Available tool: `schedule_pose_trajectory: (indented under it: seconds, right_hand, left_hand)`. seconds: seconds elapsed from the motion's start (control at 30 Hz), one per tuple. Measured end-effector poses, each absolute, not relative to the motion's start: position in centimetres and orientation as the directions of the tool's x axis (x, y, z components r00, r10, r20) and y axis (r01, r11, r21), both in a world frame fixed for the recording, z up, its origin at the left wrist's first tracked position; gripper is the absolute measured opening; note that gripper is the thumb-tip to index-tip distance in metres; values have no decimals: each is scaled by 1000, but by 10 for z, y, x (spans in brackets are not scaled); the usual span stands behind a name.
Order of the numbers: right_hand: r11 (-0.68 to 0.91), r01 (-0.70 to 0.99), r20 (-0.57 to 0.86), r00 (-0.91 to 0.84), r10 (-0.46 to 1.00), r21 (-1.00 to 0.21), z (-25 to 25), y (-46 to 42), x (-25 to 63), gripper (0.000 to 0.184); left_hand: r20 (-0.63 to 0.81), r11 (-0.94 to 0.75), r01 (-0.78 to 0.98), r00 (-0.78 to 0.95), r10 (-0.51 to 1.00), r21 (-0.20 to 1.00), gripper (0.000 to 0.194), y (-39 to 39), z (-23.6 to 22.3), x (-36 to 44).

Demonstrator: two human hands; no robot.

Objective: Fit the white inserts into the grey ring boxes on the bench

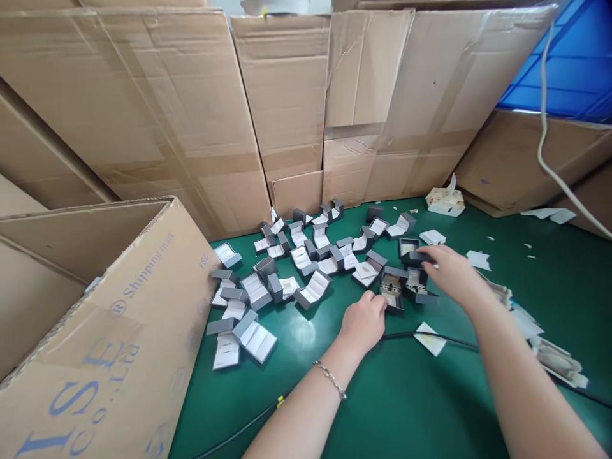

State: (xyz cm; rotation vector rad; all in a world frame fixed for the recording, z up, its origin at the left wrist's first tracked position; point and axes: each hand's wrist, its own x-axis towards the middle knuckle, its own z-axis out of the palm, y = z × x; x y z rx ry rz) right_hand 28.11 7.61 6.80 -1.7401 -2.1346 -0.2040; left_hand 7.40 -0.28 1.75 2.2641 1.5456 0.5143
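My right hand [444, 271] pinches the near right corner of an open dark grey jewelry box [408, 247], its thumb and fingers closed on the edge. Lower and to the left, my left hand [364, 320] has its fingers curled against the side of another open box [392, 287] with a pale, dark-patterned inside. Between the hands lies a third open box [417, 280] with a similar inside. Left of them, several grey hinged boxes [313, 290] with white inserts lie open. A box with a round pale piece [367, 270] is beside this group.
A large carton [143, 306] stands open at the left, and tall cartons [291, 95] wall off the back. A black cable [239, 430] crosses the green table [306, 357]. Tissues [445, 201], a white card [430, 339] and packing scraps [557, 360] lie rightward.
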Motion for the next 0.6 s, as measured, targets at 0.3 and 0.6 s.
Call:
schedule_pose_trajectory:
  seconds: [0.3,0.6]
  right_hand:
    - [261,938,407,-153,900,-226,54,64,273,44]
    - [244,951,441,-139,887,-191,56,66,283,37]
  left_hand:
    - [105,-293,789,282,954,540,24,-3,20,75]
    - [77,-300,785,309,948,541,19,-8,22,75]
